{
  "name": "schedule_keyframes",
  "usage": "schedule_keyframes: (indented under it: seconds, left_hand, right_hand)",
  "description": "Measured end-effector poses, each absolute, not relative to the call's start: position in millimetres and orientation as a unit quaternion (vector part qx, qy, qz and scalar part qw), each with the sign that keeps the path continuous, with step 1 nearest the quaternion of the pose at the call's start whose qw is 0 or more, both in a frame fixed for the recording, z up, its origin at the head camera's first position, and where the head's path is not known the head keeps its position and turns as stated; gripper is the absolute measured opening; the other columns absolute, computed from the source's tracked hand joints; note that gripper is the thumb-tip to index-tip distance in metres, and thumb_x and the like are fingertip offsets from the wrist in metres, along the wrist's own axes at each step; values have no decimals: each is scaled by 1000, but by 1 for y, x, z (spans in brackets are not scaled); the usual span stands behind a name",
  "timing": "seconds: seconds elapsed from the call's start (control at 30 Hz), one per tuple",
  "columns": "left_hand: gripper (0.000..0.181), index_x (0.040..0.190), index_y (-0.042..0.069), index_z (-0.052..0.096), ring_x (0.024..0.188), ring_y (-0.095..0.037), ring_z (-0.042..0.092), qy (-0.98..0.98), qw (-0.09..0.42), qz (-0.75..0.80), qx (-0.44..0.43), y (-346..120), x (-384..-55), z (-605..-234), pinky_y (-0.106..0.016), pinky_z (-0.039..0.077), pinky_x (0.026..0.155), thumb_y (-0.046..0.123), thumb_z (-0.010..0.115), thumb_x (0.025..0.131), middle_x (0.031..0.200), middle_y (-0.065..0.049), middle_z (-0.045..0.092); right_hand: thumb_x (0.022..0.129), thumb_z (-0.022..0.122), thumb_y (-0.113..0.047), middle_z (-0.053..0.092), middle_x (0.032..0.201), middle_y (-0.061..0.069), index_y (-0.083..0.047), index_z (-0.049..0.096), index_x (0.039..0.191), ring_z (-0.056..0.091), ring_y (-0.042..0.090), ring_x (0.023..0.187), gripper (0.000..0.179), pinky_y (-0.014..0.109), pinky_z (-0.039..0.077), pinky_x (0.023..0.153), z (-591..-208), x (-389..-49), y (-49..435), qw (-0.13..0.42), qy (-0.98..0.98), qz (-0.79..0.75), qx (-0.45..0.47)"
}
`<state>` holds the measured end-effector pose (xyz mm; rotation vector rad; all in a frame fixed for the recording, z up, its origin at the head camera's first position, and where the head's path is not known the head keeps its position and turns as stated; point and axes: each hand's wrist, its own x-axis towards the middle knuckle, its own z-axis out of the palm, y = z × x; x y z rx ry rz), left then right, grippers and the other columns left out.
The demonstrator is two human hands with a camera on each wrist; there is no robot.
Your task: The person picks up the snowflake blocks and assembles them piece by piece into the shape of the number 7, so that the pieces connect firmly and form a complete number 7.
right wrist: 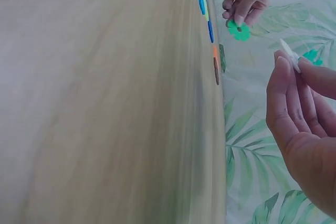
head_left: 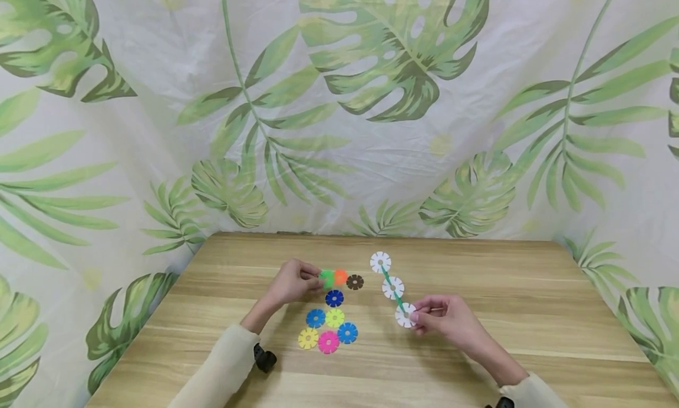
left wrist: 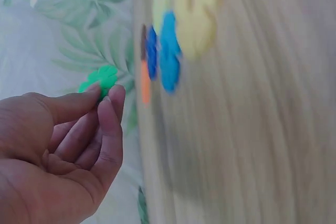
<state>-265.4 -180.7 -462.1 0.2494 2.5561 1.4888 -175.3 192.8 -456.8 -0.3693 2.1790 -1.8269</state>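
My left hand (head_left: 294,282) pinches a green notched disc (left wrist: 106,77) between thumb and fingertips, held above the table. With thumb and fingers, my right hand (head_left: 447,323) grips the nearest white notched disc (head_left: 405,316) of a joined chain. That chain slants up and away to the left: a middle white disc (head_left: 393,288) and a far white disc (head_left: 380,262), linked by green discs (head_left: 399,302) seen edge-on. In the right wrist view the held white disc (right wrist: 289,55) shows edge-on, and much of the chain is hidden behind the thumb.
Loose notched discs lie on the wooden table (head_left: 239,372) between the hands: orange (head_left: 340,276), brown (head_left: 355,282), dark blue (head_left: 334,298), yellow-green (head_left: 335,318), yellow (head_left: 307,338), pink (head_left: 329,342) and two lighter blue (head_left: 347,333). A leaf-patterned curtain (head_left: 371,160) hangs behind the table.
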Motion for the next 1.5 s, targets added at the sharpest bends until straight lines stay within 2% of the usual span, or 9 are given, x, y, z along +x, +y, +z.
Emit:
schedule_keyframes:
  seconds: [0.23, 0.47, 0.67, 0.8, 0.93, 1.03, 1.1, 1.3, 1.5]
  left_hand:
    - [17, 107, -5, 77, 88, -39, 79, 831, 80, 540, 111, -158, -242, -455, -46, 67, 79, 10, 73, 99, 92, -20, 81]
    - [14, 101, 0, 79, 90, -43, 79, 811, 82, 562, 140, -133, -220, -451, -48, 67, 81, 13, 74, 98, 90, -18, 81]
    - [9, 96, 6, 79, 88, -42, 78, 819, 69, 542, 174, -113, -204, -449, -49, 66, 80, 14, 76, 97, 87, -11, 81]
    - [6, 91, 9, 79, 84, -38, 79, 823, 49, 532, 193, -101, -195, -450, -33, 66, 73, 12, 78, 95, 86, -8, 81]
    - [6, 87, 12, 80, 78, -20, 78, 833, 21, 510, 213, -92, -189, -451, -19, 61, 68, 12, 80, 93, 85, -3, 81]
    - [7, 86, 13, 81, 75, -7, 73, 840, 6, 497, 219, -88, -188, -450, -18, 60, 68, 12, 81, 92, 85, -1, 80]
    - [7, 85, 13, 80, 74, -3, 72, 842, 3, 494, 218, -86, -187, -450, -18, 60, 68, 13, 82, 92, 85, -1, 80]
    - [7, 84, 12, 80, 72, -2, 70, 839, 8, 499, 214, -82, -183, -453, -18, 61, 67, 12, 83, 91, 86, -2, 79]
    - [6, 84, 12, 81, 70, 2, 68, 846, -23, 485, 217, -76, -178, -458, -18, 60, 64, 11, 84, 89, 84, -2, 78]
  right_hand:
    - [95, 77, -9, 78, 96, 16, 16, 67, 117, 79, 25, 84, 35, 43, 67, 81, -454, -179, 185, 125, 740, -651, -113]
    - [95, 76, -5, 77, 95, 18, 19, 65, 118, 80, 22, 82, 35, 41, 67, 80, -453, -182, 180, 115, 726, -666, -124]
    - [95, 76, -6, 78, 98, 20, 18, 66, 117, 79, 19, 82, 34, 39, 68, 80, -451, -184, 176, 112, 724, -670, -120]
    - [95, 76, -6, 78, 101, 22, 18, 66, 117, 79, 17, 82, 34, 36, 68, 79, -449, -184, 173, 112, 723, -673, -114]
    - [95, 76, -6, 79, 101, 21, 18, 66, 117, 79, 17, 82, 34, 37, 68, 80, -448, -184, 172, 114, 721, -675, -110]
    - [96, 75, -6, 79, 99, 18, 18, 66, 117, 79, 17, 82, 34, 39, 67, 81, -448, -185, 172, 115, 719, -677, -109]
    - [96, 75, -5, 79, 97, 15, 19, 65, 118, 79, 17, 82, 33, 40, 67, 81, -449, -185, 173, 113, 718, -677, -110]
    - [95, 75, -2, 79, 96, 16, 20, 65, 117, 79, 18, 80, 33, 40, 68, 80, -452, -183, 174, 112, 712, -683, -116]
    - [94, 75, -3, 78, 96, 12, 19, 64, 118, 79, 17, 80, 34, 38, 68, 78, -453, -180, 170, 119, 710, -684, -116]
